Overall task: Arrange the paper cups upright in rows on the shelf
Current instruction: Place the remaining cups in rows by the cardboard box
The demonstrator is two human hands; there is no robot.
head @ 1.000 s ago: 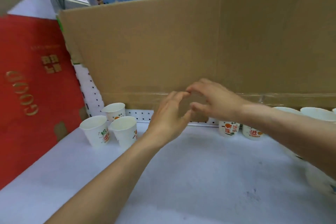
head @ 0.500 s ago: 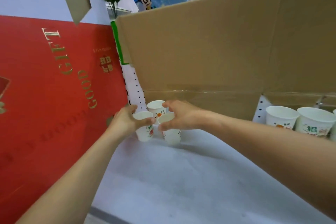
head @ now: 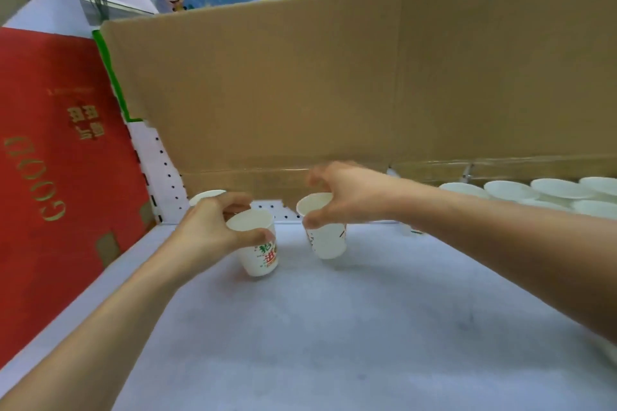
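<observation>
**Mid-task: two cups in hand left of frame centre, rows only partly built.**

Your left hand grasps the left cup at the rim, thumb in front and fingers behind. Your right hand pinches the right cup at its rim the same way. Both cups are mouth-up, the left cup slightly tilted. They sit apart over the shelf, and I cannot tell whether their bases touch it. Done so far: a back cup stands upright behind your left hand, near the cardboard, and a packed group of upright cups sits at the right edge. Left to do, as I judge it: set these two down in line, then fill the stretch between the back cup and the group. The red box bounds the left side.
</observation>
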